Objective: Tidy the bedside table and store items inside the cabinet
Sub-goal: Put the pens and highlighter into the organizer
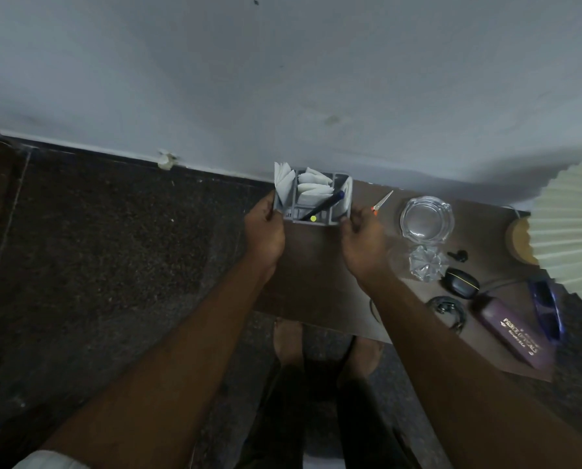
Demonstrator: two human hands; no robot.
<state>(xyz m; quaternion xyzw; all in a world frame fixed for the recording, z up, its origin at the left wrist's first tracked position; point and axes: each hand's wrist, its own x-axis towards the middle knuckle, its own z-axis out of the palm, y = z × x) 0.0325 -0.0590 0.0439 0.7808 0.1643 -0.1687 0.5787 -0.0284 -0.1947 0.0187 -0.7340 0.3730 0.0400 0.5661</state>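
Note:
A grey plastic organiser (313, 216) with white folded papers and a dark blue pen stands at the far left end of the brown bedside table (313, 282), against the wall. My left hand (265, 228) grips its left side and my right hand (364, 238) grips its right side. On the table to the right lie small orange-handled scissors (381, 203), a glass ashtray (426, 218), a crumpled clear wrapper (425, 264), a black earbud case (460, 282), a loose earbud (458, 255), a purple spectacle case (511, 331) and blue glasses (548, 309).
A pleated cream lampshade (570, 228) overhangs the table's right end, above its wooden base (519, 240). A black cable (448, 311) coils near the front edge. Dark speckled floor (113, 248) lies to the left; my feet (327, 346) stand before the table.

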